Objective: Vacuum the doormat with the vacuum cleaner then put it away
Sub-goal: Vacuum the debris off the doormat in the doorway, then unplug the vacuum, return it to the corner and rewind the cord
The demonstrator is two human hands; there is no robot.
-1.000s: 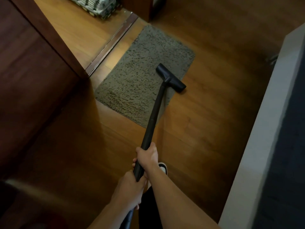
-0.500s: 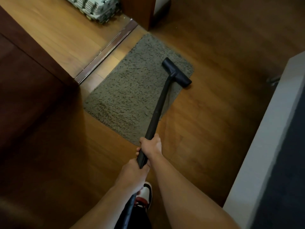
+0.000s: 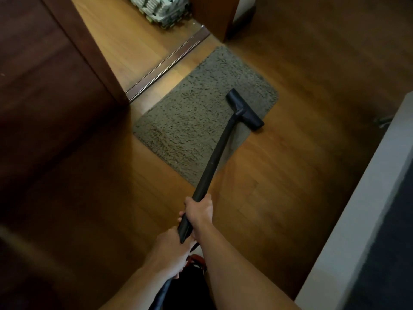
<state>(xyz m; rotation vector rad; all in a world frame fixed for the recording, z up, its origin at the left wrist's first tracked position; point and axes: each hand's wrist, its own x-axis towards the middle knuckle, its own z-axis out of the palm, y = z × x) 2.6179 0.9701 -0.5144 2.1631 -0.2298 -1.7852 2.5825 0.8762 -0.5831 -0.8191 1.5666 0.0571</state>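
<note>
The shaggy grey-green rectangular doormat [image 3: 196, 113] lies centre frame on the brown wooden floor [image 3: 279, 198], its upper-left side near the dark metal threshold strip [image 3: 167, 66]. The black T-shaped vacuum nozzle [image 3: 244, 109] sits at the mat's right edge, one end hanging over bare boards. Down the slim black wand [image 3: 214, 159], the right hand [image 3: 199, 212] is wrapped around it higher up, and the left hand [image 3: 172, 253] is curled round the lower end, bottom centre. The risk is a loose, light mat: a hard pull could lift that right corner and bunch it, or skid the nozzle off onto wood.
</note>
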